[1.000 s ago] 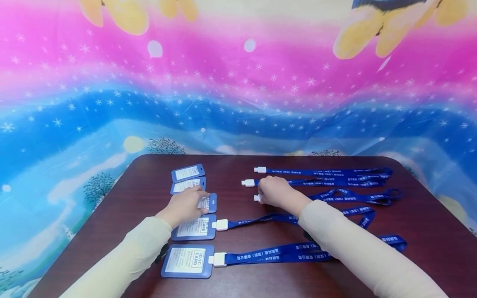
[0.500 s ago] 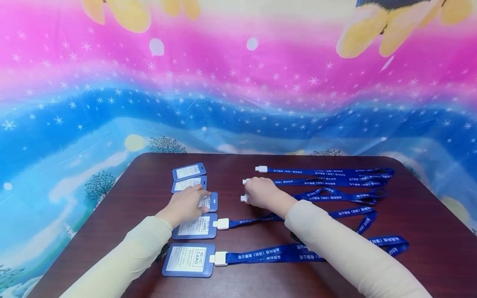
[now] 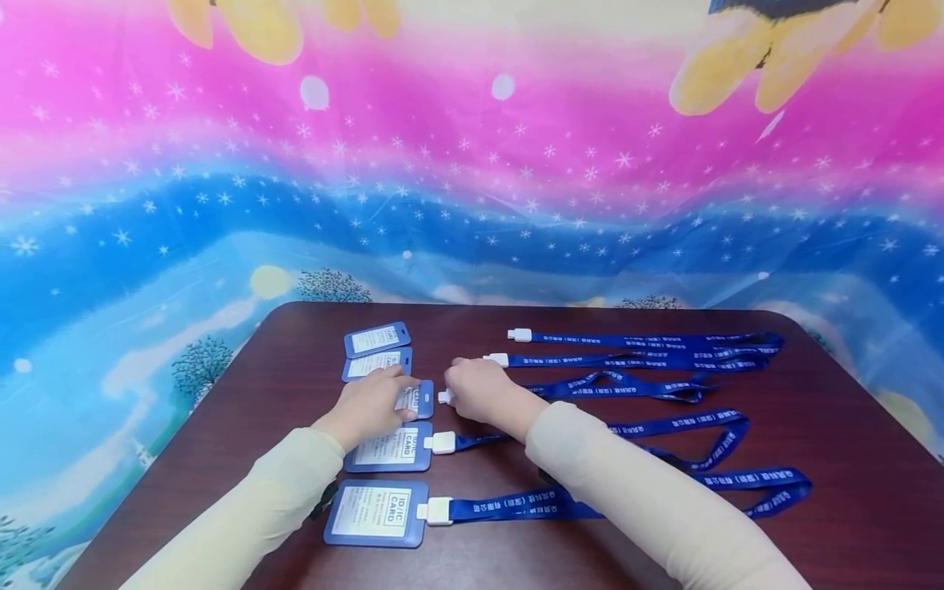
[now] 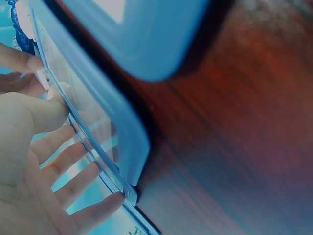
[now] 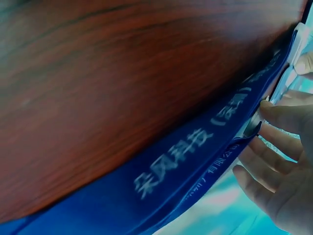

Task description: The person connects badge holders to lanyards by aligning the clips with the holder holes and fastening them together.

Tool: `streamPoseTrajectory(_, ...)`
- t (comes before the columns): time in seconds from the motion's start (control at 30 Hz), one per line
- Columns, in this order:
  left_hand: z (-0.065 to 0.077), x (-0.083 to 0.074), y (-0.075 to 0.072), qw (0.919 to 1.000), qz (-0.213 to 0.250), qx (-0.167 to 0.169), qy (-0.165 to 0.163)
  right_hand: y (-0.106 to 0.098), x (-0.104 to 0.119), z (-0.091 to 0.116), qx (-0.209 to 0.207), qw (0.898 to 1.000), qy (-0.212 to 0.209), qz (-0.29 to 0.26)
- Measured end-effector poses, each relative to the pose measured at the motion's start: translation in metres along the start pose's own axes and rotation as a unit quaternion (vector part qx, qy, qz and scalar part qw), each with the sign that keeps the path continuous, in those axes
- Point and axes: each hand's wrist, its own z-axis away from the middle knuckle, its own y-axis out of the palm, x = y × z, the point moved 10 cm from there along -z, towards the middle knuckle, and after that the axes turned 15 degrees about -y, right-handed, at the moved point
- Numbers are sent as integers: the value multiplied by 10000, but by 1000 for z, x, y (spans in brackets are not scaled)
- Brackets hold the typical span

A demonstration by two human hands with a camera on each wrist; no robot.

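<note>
My left hand [image 3: 371, 403] holds a blue ID card holder [image 3: 424, 399], third from the back in a column on the left. Its thumb [image 4: 46, 113] lies at one edge and its fingers reach the other side; part of the card is hidden beneath the hand. Just to the right, my right hand [image 3: 483, 392] pinches the white plastic clip [image 3: 444, 397] of a blue lanyard [image 3: 590, 383]. The clip's tip points at the slotted end of the holder, with a small gap between them. White lettering runs along the lanyard strap.
Two holders, one [image 3: 376, 337] and another [image 3: 372, 363], lie behind my left hand. Two lanyards [image 3: 575, 337] lie at the back right. Nearer, two holders [image 3: 376, 515] have white clips [image 3: 439, 511] at their ends. A patterned cloth [image 3: 472, 164] hangs behind the dark table [image 3: 243, 385].
My right hand has slid left with the lanyard clip, trailing the strap, until the clip is close to the held card holder. The left hand has stayed in place.
</note>
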Motion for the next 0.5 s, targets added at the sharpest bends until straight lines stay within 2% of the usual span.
streamPoseTrajectory(0.2,1,-1,1,10000,-34,-10,-14,3,6,-8,7,9998,-90,195)
streamPoseTrajectory(0.5,2,-1,1,9995,279,1,-155,4,11,-13,-85,9995,-123,267)
